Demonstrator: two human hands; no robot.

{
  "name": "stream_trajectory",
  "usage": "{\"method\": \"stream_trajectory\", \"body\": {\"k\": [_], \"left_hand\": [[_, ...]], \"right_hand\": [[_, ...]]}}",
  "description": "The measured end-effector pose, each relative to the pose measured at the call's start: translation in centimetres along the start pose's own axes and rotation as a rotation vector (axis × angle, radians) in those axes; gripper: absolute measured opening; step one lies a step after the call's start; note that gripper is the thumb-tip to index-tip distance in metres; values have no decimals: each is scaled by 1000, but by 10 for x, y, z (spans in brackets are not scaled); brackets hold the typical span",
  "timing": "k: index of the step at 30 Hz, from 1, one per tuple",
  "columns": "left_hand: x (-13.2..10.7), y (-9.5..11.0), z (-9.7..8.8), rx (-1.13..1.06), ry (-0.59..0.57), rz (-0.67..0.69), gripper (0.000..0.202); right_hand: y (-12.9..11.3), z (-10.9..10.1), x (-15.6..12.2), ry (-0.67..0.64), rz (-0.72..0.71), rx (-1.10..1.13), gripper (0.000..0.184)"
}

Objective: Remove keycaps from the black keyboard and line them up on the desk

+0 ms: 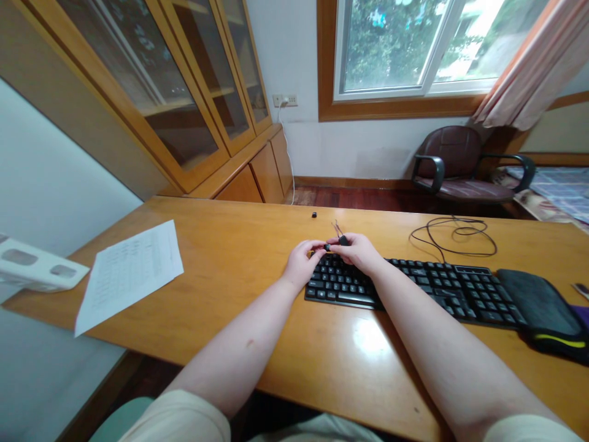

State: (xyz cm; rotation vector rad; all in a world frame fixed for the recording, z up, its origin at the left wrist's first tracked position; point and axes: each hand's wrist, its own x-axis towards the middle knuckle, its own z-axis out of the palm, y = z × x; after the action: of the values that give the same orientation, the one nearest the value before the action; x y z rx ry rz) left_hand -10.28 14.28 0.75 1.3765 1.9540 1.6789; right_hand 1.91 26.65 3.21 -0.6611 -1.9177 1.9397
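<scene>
Here are both hands, meeting above the top-left part of the black keyboard point(416, 283), and the left hand point(300, 263) has its fingers pinched on a small dark piece point(327, 247), right where the fingertips of the two hands come together. Over to the right hand point(361, 252): its fingers grasp a little black tool point(343, 240), thin wire prongs pointing up and away from the keys. Just beyond, near the far edge of the worktop point(239, 264), sits a small black cap point(314, 215), well clear of the fingers. The keyboard lies flat, partly covered by the right forearm, its cable point(453, 236) looped loosely behind it. At its right end there's a dark padded case point(543, 304) with a yellow stripe, and far left, printed sheets point(133, 270) lie at a slant.
</scene>
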Motion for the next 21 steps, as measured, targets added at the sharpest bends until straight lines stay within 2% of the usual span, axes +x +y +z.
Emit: {"method": "stream_trajectory", "body": {"k": [3, 8, 11, 13, 17, 21], "left_hand": [[0, 1, 0, -6, 13, -17, 14], [-1, 0, 0, -47, 42, -33, 18], [0, -8, -2, -60, 119, -29, 31], [2, -16, -3, -78, 191, -75, 31], [8, -28, -5, -164, 294, -226, 27], [10, -30, -6, -205, 313, -284, 24]], "right_hand": [[-2, 0, 1, 31, -15, -151, 38], [-2, 2, 2, 127, -120, -338, 26], [-6, -3, 3, 195, -125, -356, 27], [-13, -11, 9, 269, -109, -383, 28], [-31, -31, 36, 342, -100, -555, 28], [-31, -40, 75, 354, -118, -760, 23]]}}
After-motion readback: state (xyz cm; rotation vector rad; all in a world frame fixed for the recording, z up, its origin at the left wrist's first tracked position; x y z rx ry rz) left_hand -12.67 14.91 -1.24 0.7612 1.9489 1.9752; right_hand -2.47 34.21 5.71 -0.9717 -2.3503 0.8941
